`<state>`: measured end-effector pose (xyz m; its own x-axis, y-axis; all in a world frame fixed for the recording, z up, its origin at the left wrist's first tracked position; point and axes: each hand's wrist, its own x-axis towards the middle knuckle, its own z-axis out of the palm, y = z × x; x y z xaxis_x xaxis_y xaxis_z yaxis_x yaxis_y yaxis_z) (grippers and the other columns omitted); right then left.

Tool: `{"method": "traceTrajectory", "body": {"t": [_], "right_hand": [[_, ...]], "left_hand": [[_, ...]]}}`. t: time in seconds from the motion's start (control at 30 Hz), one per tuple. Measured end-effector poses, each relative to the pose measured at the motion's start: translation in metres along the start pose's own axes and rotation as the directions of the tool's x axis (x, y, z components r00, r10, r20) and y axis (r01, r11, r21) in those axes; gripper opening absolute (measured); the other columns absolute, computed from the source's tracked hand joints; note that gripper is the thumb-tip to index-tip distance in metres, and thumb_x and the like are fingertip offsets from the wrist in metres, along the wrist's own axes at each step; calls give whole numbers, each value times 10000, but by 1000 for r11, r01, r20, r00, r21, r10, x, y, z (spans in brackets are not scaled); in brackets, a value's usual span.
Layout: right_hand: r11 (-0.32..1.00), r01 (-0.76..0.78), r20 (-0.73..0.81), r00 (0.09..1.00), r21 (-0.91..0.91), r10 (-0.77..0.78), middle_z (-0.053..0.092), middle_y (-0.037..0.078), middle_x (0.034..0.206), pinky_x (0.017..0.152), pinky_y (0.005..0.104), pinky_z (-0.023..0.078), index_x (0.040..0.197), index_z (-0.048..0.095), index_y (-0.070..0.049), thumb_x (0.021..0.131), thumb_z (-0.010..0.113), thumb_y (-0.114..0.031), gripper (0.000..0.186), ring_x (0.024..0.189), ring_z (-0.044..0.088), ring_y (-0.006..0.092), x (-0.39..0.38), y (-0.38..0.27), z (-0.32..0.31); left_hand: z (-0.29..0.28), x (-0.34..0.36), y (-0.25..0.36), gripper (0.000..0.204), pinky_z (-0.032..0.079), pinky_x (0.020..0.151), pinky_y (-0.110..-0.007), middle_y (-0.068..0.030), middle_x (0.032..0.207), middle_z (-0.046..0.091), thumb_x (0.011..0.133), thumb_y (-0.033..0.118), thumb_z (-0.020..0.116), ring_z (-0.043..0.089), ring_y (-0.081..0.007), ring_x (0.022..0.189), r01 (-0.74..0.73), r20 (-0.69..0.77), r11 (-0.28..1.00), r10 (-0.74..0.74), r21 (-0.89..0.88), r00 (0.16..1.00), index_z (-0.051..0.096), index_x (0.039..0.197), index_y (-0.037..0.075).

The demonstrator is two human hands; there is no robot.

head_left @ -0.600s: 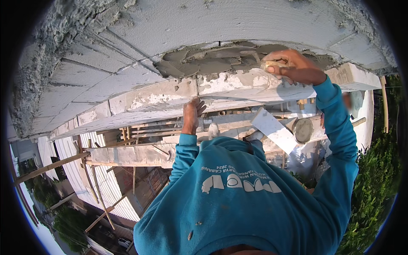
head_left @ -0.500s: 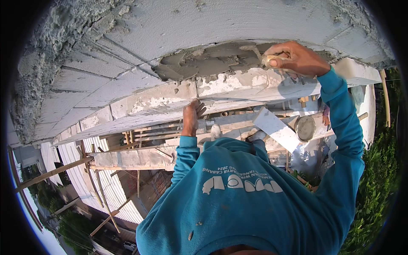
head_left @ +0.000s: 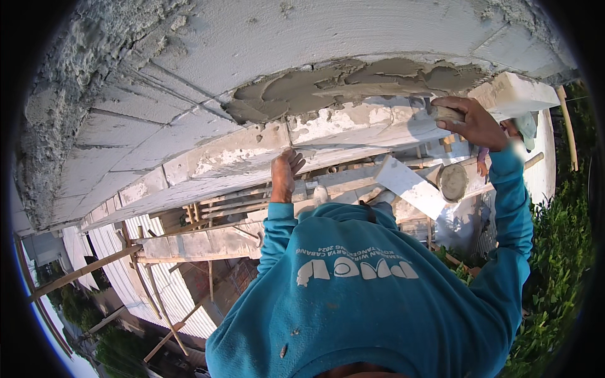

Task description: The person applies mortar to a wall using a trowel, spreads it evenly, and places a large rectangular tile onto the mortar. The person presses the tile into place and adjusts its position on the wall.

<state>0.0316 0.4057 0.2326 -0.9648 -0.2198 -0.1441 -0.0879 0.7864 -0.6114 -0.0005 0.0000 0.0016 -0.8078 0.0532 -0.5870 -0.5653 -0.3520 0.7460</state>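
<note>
Lower and further to the right than half a second ago, the right hand (head_left: 469,123) now sits off the near edge of the wet mortar (head_left: 296,93), where in the earlier frame it reaches over the bed. Its grip stays closed around the pale handle (head_left: 448,114) of a tool; I can't make out the working end from my feed. Between those frames the mortar changes too: lumpy and ridged before, it now looks smoother and shows more fully toward the right, so I judge this pass to be well along, with some ridges left

The left hand (head_left: 283,177) holds its place, fingers partly bent at the lower edge of the block row (head_left: 214,154); I see nothing in it, but I can't tell whether that grip is pressing or just resting

Outward from the hands, I see the mortar lying along the top of the row against the grey wall (head_left: 252,38), with a thick white block (head_left: 523,96) standing out at the right end. Below are a white board (head_left: 409,187), a round bucket (head_left: 452,183) of something grey just beside it, and a co-worker's hand (head_left: 482,169) to the right of the bucket. Further out I get scaffold planks (head_left: 201,242), a bamboo pole (head_left: 82,272), and green foliage (head_left: 558,271) along the right rim
</note>
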Motion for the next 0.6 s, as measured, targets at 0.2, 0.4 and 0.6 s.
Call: {"method": "traceTrajectory", "body": {"t": [0.2, 0.4, 0.6], "right_hand": [[967, -95, -97, 993, -237, 74, 682, 109, 1049, 839, 399, 498, 1125, 666, -165, 840, 627, -508, 448, 932, 646, 328, 38, 46, 82], [962, 70, -319, 935, -263, -155, 684, 100, 969, 827, 392, 491, 1112, 664, -171, 837, 603, -548, 470, 886, 635, 309, 29, 19, 44], [971, 165, -337, 917, -171, -215, 669, 115, 949, 843, 387, 474, 1100, 658, -123, 851, 617, -503, 456, 893, 610, 310, 16, 35, 5]], "left_hand": [[-3, -1, 3, 541, 441, 1027, -484, -334, 1375, 363, 945, 183, 404, 467, -423, 1232, -11, 56, 999, 8, 46, 998, 289, 1338, -171], [-7, 1, 1, 534, 427, 1038, -493, -332, 1379, 358, 950, 195, 411, 445, -439, 1246, -27, 44, 997, 24, 66, 999, 296, 1339, -153], [-5, -1, 1, 549, 423, 1040, -508, -346, 1391, 326, 962, 212, 419, 426, -453, 1257, -24, 62, 998, 21, 58, 998, 276, 1332, -167]]}}
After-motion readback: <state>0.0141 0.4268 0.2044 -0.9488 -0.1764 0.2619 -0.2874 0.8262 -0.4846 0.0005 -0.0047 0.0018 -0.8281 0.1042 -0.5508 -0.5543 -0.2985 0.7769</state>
